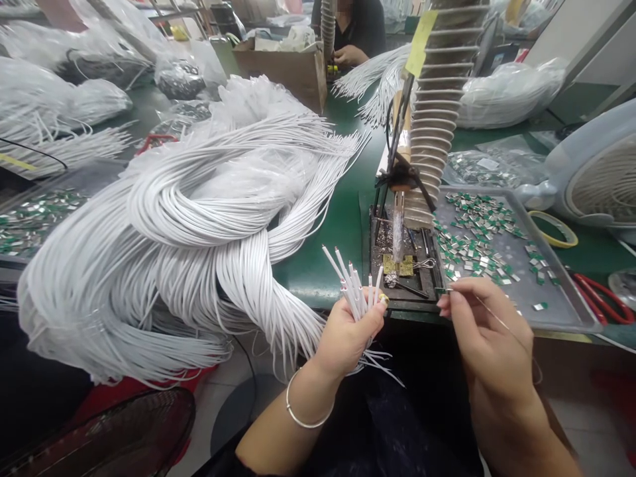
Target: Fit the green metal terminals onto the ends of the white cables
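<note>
My left hand [350, 331] is closed around a bunch of white cables [354, 285], their cut ends with short coloured tips pointing up. My right hand [489, 331] pinches a small green circuit board [441, 290] with a metal part, at the front edge of the soldering stand. A thin wire, which looks like solder [497, 317], runs across the same hand. Between the hands and just beyond them, a soldering iron [398, 225] points down at the stand's dark base [410, 286], over a yellow sponge-like pad [403, 265].
Large bundles of white cable [199, 218] cover the left of the green table [308, 271]. A grey tray [561, 305] of small boards is at right, near red-handled pliers [599, 298], a tape roll [552, 228] and a fan [596, 165]. A ribbed hose [437, 112] hangs beside the iron. A co-worker [365, 33] sits opposite.
</note>
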Action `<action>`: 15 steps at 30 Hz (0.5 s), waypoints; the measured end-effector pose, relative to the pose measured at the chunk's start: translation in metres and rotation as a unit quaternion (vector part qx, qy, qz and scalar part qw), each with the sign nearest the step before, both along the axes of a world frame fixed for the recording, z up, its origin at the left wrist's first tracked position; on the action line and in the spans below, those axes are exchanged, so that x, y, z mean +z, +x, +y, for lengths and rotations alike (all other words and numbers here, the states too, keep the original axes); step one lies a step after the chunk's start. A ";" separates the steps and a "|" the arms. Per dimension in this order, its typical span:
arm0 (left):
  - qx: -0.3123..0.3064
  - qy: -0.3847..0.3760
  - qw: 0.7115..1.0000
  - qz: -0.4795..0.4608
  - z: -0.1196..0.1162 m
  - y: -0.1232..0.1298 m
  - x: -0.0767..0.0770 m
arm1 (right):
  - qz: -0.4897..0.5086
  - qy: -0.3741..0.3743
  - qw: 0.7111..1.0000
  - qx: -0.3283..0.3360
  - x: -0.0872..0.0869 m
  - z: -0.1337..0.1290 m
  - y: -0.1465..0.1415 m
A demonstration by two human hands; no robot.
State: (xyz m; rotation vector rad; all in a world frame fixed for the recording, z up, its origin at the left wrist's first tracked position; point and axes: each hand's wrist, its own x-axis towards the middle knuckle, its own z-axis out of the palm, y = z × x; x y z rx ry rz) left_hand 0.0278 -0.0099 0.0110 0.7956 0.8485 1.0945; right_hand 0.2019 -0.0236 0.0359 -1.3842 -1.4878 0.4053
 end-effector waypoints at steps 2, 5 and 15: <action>0.005 0.004 1.000 0.012 0.000 0.001 0.000 | 0.016 0.008 0.999 0.032 -0.001 -0.003 -0.006; 0.021 -0.002 1.000 0.005 -0.001 0.004 0.001 | 0.039 0.011 0.996 0.077 -0.004 -0.005 -0.014; -0.002 0.019 0.999 0.036 -0.002 -0.001 0.000 | -0.017 0.000 0.989 0.149 -0.005 0.006 -0.030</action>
